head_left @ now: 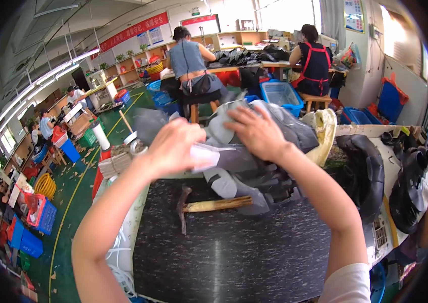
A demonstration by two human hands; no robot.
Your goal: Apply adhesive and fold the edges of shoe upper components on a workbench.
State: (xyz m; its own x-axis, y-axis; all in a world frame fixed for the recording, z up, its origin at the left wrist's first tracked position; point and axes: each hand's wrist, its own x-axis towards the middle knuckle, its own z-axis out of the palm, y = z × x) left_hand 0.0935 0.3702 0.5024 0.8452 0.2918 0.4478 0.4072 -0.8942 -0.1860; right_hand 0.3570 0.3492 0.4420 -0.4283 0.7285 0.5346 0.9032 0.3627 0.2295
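A heap of grey and black cut pieces (284, 123), some curved like shoe parts, lies at the far edge of the dark work surface (214, 252). My right hand (259, 129) rests on the grey pieces with its fingers spread. To its left, my left hand (176, 144) has its fingers curled in; a blurred pale piece (206, 156) shows beside them, and I cannot make out what they grip. Blurred and dark grey, a flat piece (151, 126) appears just beyond that hand. A hammer (216, 204) with a worn wooden handle lies nearer, below the heap.
Black curved shoe parts (365, 171) lie on the right, near a cream-coloured roll (323, 134). A stack of pale pieces (118, 164) sits at the left edge. Beyond are two seated people and a blue basket (282, 95).
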